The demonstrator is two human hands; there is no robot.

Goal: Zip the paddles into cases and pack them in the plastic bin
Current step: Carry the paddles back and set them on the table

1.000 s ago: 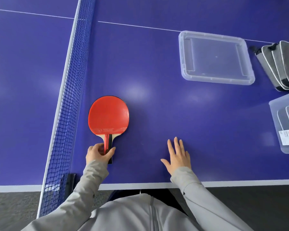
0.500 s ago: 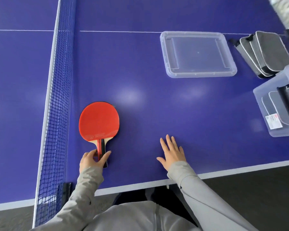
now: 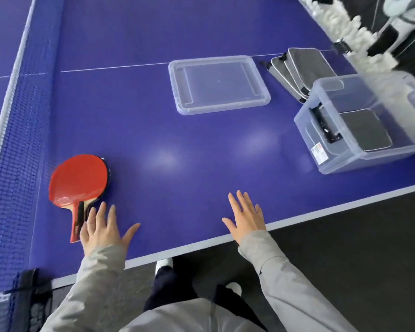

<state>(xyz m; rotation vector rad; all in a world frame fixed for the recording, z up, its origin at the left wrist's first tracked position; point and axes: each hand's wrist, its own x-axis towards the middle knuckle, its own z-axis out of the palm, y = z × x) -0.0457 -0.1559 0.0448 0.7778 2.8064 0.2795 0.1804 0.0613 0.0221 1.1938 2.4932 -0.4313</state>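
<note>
Lying near the net, the paddle [image 3: 78, 177] points its handle toward the person, long axis running roughly away from the table [image 3: 201, 144] edge. The left hand [image 3: 103, 230] rests flat just beside the handle, fingers [image 3: 100, 212] spread, holding nothing. The right hand [image 3: 246, 215], also spread and empty, is well apart. The cases [image 3: 300, 70] and plastic bin [image 3: 369, 130] sit far right.

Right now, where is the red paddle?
In the head view, the red paddle lies flat on the blue table, at the near left beside the net, its handle just left of the left hand.
</note>
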